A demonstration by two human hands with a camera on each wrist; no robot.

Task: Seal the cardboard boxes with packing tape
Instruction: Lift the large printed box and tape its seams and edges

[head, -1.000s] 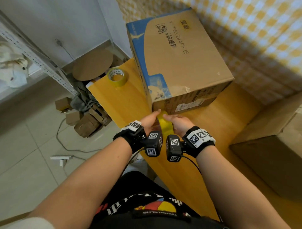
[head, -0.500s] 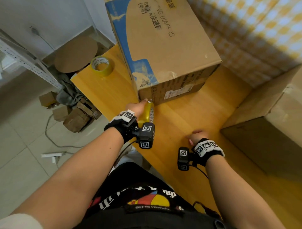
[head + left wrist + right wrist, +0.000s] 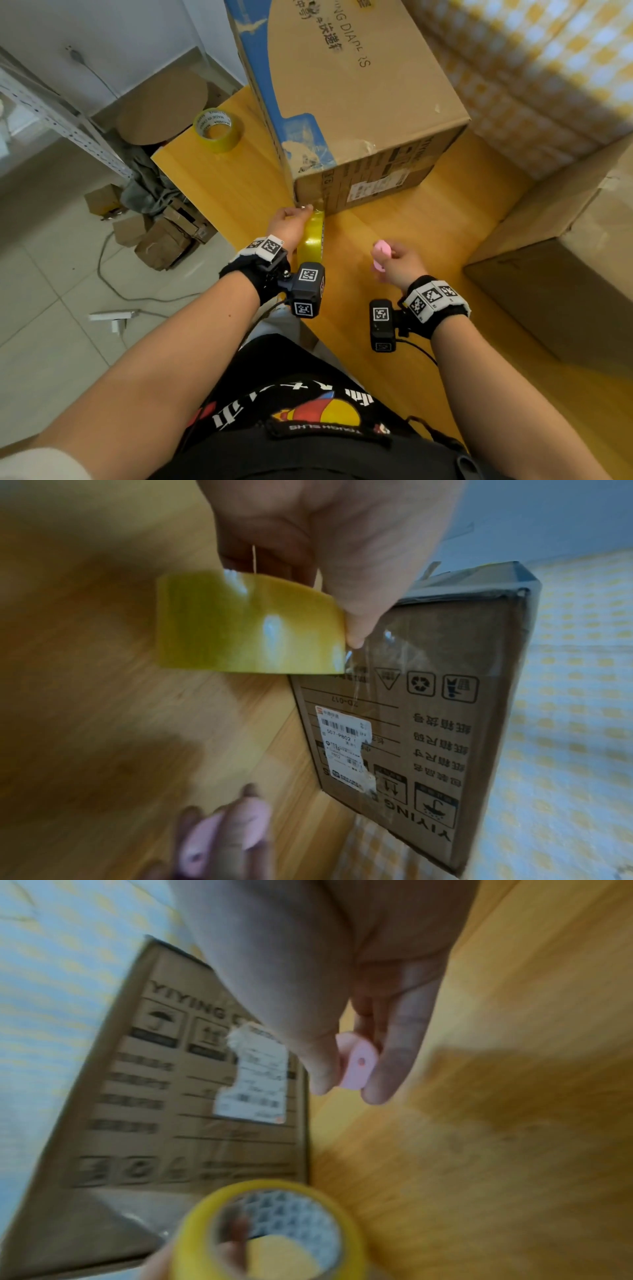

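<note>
Yellow tape roll (image 3: 311,236) gripped by left hand (image 3: 287,224) at cardboard box (image 3: 356,102) corner, right hand (image 3: 399,262) pinching pink cutter (image 3: 381,255), spare roll (image 3: 217,129) behind.

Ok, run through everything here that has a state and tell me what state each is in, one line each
Cardboard box: flaps shut, a clear tape strip on its near end.
Tape roll: held by the left hand against the box's bottom corner.
Pink cutter: pinched in the right hand; no blade visible.
Second tape roll: lying flat on the table, untouched.
Side box: closed.
</note>
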